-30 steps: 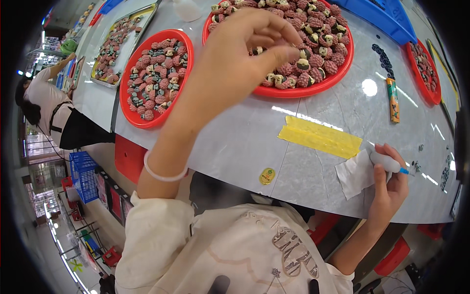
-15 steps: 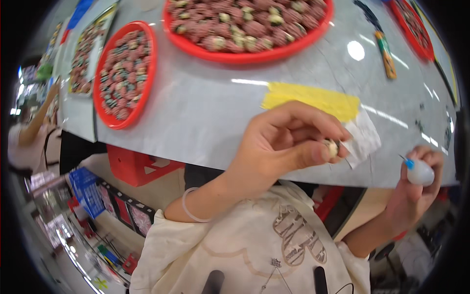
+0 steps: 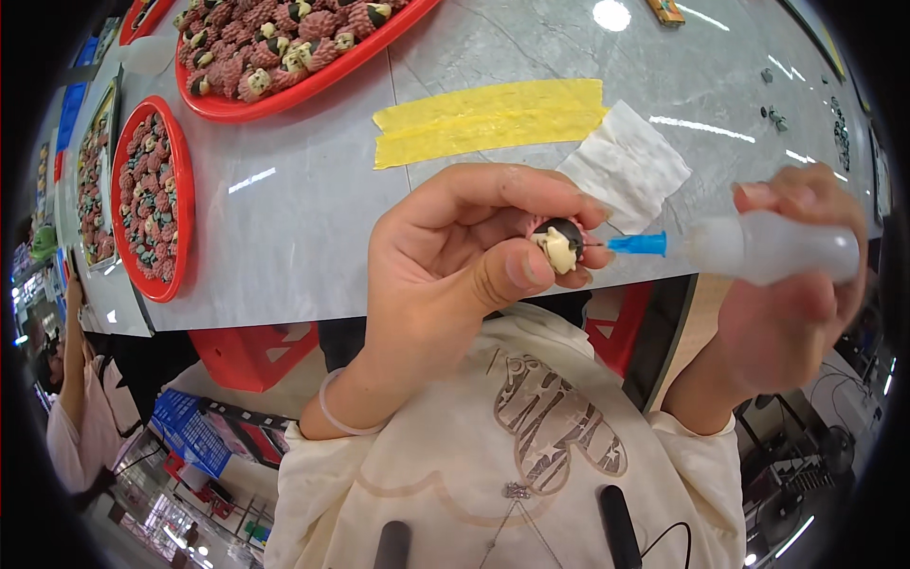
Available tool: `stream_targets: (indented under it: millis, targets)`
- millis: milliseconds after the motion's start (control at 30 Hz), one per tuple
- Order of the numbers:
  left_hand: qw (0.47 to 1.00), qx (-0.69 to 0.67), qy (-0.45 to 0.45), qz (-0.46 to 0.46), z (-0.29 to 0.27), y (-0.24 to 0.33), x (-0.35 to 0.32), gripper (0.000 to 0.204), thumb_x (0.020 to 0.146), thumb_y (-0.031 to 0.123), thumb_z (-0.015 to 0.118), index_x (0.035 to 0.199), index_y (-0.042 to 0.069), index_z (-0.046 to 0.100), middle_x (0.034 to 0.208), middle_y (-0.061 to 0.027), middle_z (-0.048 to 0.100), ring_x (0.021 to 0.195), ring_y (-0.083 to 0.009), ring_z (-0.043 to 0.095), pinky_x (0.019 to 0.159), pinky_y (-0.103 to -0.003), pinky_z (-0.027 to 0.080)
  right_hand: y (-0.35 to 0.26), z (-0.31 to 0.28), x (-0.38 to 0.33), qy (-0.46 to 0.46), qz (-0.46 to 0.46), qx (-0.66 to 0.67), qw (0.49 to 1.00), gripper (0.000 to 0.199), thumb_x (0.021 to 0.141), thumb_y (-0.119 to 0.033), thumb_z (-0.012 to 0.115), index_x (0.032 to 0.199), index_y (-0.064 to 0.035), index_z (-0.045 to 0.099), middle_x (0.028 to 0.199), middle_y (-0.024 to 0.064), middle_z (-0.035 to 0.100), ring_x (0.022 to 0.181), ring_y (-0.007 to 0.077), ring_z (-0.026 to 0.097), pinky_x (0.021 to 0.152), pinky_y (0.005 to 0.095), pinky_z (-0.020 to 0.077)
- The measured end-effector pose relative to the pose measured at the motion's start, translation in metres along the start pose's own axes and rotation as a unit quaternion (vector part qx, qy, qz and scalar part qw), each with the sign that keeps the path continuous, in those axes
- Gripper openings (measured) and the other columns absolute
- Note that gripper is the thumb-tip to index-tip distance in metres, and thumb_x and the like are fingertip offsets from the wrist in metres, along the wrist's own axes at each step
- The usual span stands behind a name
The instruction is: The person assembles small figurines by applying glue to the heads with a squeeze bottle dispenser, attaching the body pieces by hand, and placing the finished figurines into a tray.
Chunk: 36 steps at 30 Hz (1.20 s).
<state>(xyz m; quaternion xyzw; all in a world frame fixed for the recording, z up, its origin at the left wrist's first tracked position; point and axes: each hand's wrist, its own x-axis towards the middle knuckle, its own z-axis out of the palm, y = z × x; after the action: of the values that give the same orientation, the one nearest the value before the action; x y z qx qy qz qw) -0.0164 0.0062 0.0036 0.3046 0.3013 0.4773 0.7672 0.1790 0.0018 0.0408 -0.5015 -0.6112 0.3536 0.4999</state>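
Between the thumb and fingers of my left hand (image 3: 431, 251) is a small figurine (image 3: 557, 248) with a cream front, a black part and a pink ridged body. My right hand (image 3: 782, 327) is closed around a translucent white squeeze bottle (image 3: 758, 248), blurred by motion. A blue needle tip (image 3: 637, 244) points left from the bottle, and its thin needle reaches the right side of the figurine. Whether the needle touches or enters it, I cannot tell. Both hands are above the front edge of the grey table (image 3: 284, 237).
A large red tray (image 3: 256, 112) of similar figurines stands at the far left, with a smaller red tray (image 3: 187, 213) nearer. Yellow tape (image 3: 488, 123) and a crumpled white tissue (image 3: 630, 166) lie beyond my hands. Small dark bits (image 3: 777, 119) lie at the right. Another person (image 3: 81, 417) is at the left edge.
My right hand has brought the bottle up and left, so its needle is now at the figurine. My left hand still holds the figurine, now turned. The whole view has shifted rightward.
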Motion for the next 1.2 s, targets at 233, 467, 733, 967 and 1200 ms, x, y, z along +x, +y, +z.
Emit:
stream_targets:
  millis: [233,467,733,967,1200]
  targets:
    - [1.000,0.013,-0.006,0.016,-0.002,-0.003,0.001,0.038,0.071,0.028,0.060,0.094,0.002,0.046,0.088,-0.0125,0.048,0.073,-0.0178,0.051,0.058,-0.021,0.044,-0.010,-0.008,-0.003,-0.079,-0.095,-0.025,0.992,0.044,0.067,-0.030,0.058,0.091,0.0055,0.047,0.081,0.0156,0.047,0.066,0.0157,0.041,0.056,0.0242,0.0315]
    - [1.000,0.010,0.007,0.023,0.000,-0.001,0.006,0.035,0.070,0.025,0.061,0.093,0.003,0.046,0.088,-0.0118,0.047,0.072,-0.0179,0.051,0.056,-0.021,0.043,0.002,-0.016,-0.007,0.059,-0.060,0.020,0.996,0.045,0.068,-0.027,0.058,0.096,0.0051,0.044,0.087,0.0169,0.046,0.075,0.0203,0.046,0.062,0.0257,0.0373]
    - [0.998,-0.016,0.010,0.066,0.000,-0.010,0.009,0.024,0.071,0.012,0.059,0.086,-0.003,0.047,0.086,-0.0159,0.051,0.072,-0.0199,0.055,0.059,-0.025,0.047,0.051,-0.003,0.020,0.090,-0.018,-0.138,0.986,0.029,0.065,0.008,0.056,0.089,0.0005,0.043,0.083,0.0098,0.053,0.084,0.0172,0.052,0.072,0.0261,0.0401]
    - [0.996,0.034,0.039,0.072,-0.003,0.000,0.008,0.025,0.070,0.017,0.062,0.082,0.002,0.046,0.081,-0.0116,0.048,0.068,-0.0188,0.055,0.052,-0.022,0.046,0.050,-0.043,0.030,0.053,-0.015,-0.235,0.970,0.026,0.063,0.004,0.057,0.088,-0.0018,0.051,0.082,0.0050,0.054,0.075,0.0130,0.048,0.067,0.0236,0.0391]
    - [0.996,0.044,0.029,0.065,-0.001,0.000,0.014,0.027,0.071,0.020,0.062,0.082,0.002,0.045,0.081,-0.0114,0.048,0.066,-0.0174,0.054,0.051,-0.021,0.045,0.077,-0.089,0.042,0.074,0.034,-0.405,0.911,0.016,0.069,-0.004,0.054,0.085,-0.0021,0.055,0.081,0.0034,0.055,0.072,0.0092,0.047,0.065,0.0209,0.0360]
